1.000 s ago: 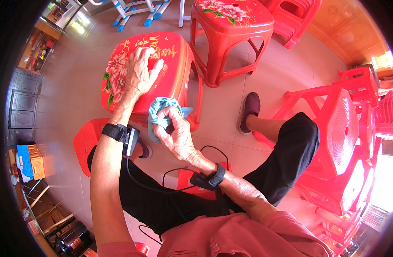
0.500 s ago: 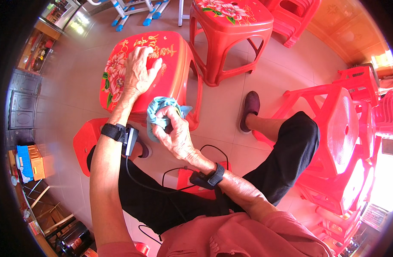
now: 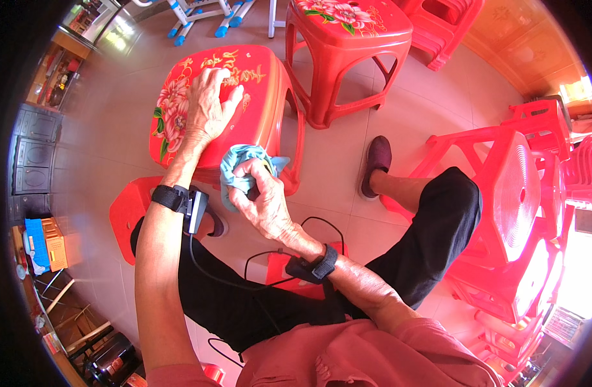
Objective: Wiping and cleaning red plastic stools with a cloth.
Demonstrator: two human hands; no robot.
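Observation:
In front of me stands a red plastic stool [image 3: 264, 122] with pink flowers, green leaves and gold writing on its seat. My left hand [image 3: 211, 106] lies on that seat, thumb apart from the other fingers, holding nothing. At the seat's near edge, a crumpled light-blue cloth [image 3: 235, 157] is bunched in my right hand [image 3: 267, 203]. Thumb and fingers close round the cloth, and part of it hangs beside the seat's side. Each wrist wears a black strap with a small device and a cable.
A second flowered red stool [image 3: 347, 48] stands beyond, to the right. More red stools [image 3: 502, 193] lie tipped or stacked at the right. Another red piece [image 3: 131, 213] is by my left leg. White-and-blue metal legs [image 3: 206, 16] stand at the far side. Loose cables cross my lap.

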